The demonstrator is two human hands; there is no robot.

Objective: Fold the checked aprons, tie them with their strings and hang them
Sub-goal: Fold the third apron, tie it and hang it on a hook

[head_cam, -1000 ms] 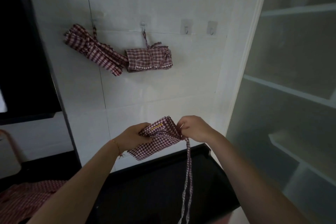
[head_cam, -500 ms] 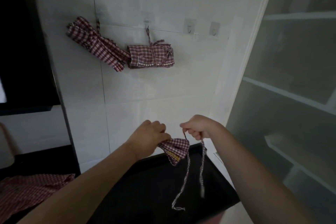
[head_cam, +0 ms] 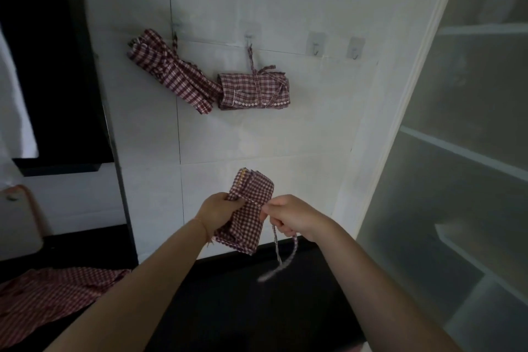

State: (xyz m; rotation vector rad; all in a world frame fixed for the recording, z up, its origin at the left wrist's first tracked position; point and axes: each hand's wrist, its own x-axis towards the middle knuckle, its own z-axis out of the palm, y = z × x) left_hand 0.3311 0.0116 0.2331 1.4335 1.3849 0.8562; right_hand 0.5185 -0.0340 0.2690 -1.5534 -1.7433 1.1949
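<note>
A folded red-checked apron [head_cam: 249, 213] stands upright in front of the white tiled wall, gripped at its left edge by my left hand [head_cam: 218, 213]. My right hand [head_cam: 288, 216] grips the apron's string [head_cam: 281, 258], which runs across the bundle and hangs down blurred. Two tied checked aprons hang on wall hooks: one slanted [head_cam: 171, 71] at the left, one level [head_cam: 254, 91] beside it. An unfolded checked apron [head_cam: 48, 297] lies on the dark counter at the lower left.
Two bare hooks [head_cam: 315, 44] [head_cam: 355, 48] sit on the wall right of the hung aprons. A frosted glass cabinet [head_cam: 463, 151] with shelves fills the right side. A black counter [head_cam: 257, 303] lies below my hands. A dark unit stands at the left.
The bundle, turned down under my left hand half a second ago, now stands upright again. My right hand has drawn the string across it, and the loose tail hangs shorter.
</note>
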